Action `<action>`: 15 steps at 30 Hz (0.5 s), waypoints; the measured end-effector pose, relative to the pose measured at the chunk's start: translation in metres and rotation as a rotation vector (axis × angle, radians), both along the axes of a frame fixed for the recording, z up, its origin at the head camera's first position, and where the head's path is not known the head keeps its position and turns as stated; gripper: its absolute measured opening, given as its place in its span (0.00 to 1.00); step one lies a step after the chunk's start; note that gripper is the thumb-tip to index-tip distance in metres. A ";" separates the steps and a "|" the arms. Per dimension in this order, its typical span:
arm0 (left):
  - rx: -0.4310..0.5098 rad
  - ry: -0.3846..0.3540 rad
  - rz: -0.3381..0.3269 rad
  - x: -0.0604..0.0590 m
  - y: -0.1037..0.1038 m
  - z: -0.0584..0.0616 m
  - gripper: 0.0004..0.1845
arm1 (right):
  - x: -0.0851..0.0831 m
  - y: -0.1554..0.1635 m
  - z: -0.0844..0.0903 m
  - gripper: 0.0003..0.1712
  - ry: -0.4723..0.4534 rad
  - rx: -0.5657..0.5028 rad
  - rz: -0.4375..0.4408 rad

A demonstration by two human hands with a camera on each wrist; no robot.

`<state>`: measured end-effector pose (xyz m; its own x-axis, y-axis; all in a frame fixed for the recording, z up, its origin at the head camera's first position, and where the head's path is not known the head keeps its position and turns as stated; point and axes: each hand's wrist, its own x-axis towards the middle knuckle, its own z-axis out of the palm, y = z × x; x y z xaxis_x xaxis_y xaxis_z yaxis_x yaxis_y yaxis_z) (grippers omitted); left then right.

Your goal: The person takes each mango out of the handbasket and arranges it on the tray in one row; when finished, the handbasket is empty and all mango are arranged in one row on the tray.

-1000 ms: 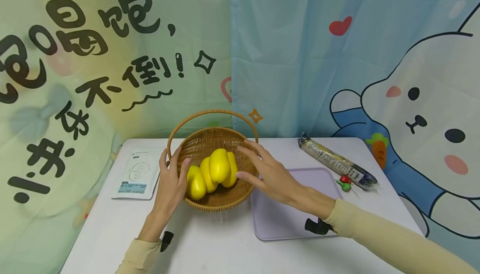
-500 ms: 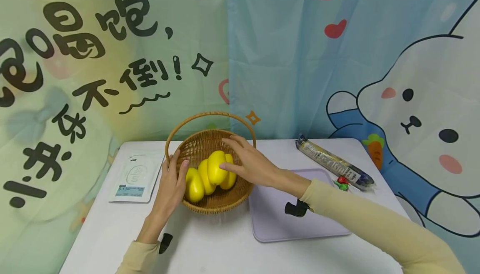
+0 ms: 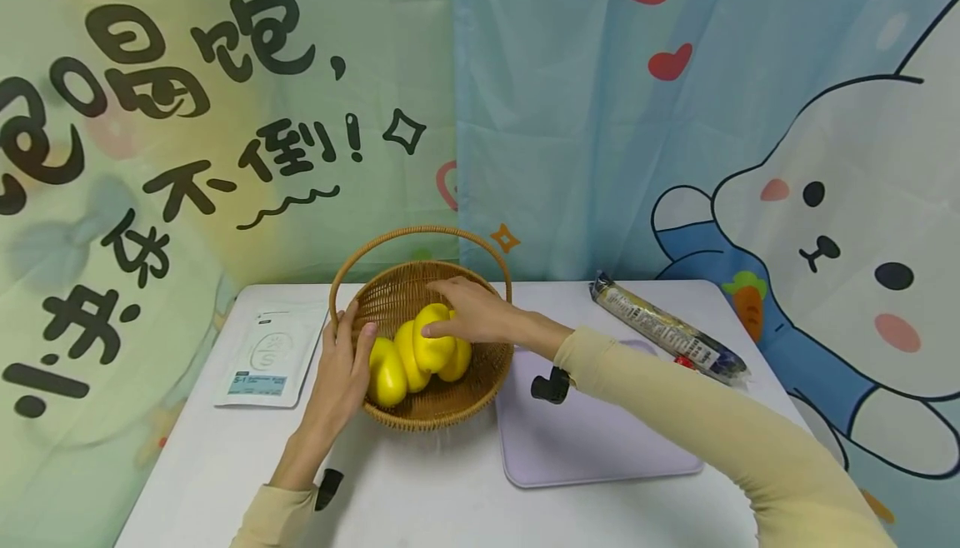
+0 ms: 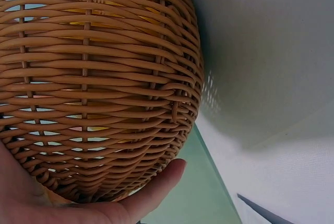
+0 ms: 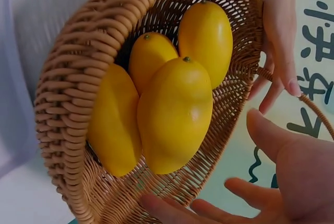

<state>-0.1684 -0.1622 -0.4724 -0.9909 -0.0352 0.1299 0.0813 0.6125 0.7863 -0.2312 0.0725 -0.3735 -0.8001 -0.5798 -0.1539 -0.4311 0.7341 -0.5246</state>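
Person's right grip (image 3: 472, 312) was over the wicker basket (image 3: 390, 290), spread, thumb apart from the fingers, nothing held between them. Right-wrist view put it alongside the mangoes (image 5: 175, 114), with a visible gap on that side; couldn't tell if any fingertip touched the wicker.

Left grip (image 3: 341, 373) was against the basket's left side near the foot of the arched handle (image 3: 420, 231), fingers extended and touching the weave, thumb by the rim. Left-wrist view showed mostly the outer wall, with yellow showing through the gaps.

Mangoes: four, yellow, all inside the basket, bunched and touching (one lay on top of the others). Basket was at the counter (image 3: 420, 498), left of the lilac tray (image 3: 600, 448); couldn't tell if its base sat flat.

Rest: white pouch with a blue label (image 3: 272, 356) lay on the left, long shiny packet (image 3: 667, 327) at an angle back right. Small red item (image 3: 684, 361) was beside it, mostly hidden by the right sleeve (image 3: 675, 390). Printed curtain (image 3: 540, 115) hung behind, white rabbit on the right.
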 end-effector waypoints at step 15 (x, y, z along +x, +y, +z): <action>0.002 -0.017 -0.018 0.000 -0.001 0.002 0.37 | -0.012 -0.024 -0.007 0.45 -0.143 0.115 0.009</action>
<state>-0.1689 -0.1634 -0.4707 -0.9934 -0.0175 0.1130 0.0790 0.6095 0.7888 -0.2431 0.0484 -0.3809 -0.7601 -0.5587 -0.3318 -0.3648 0.7894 -0.4937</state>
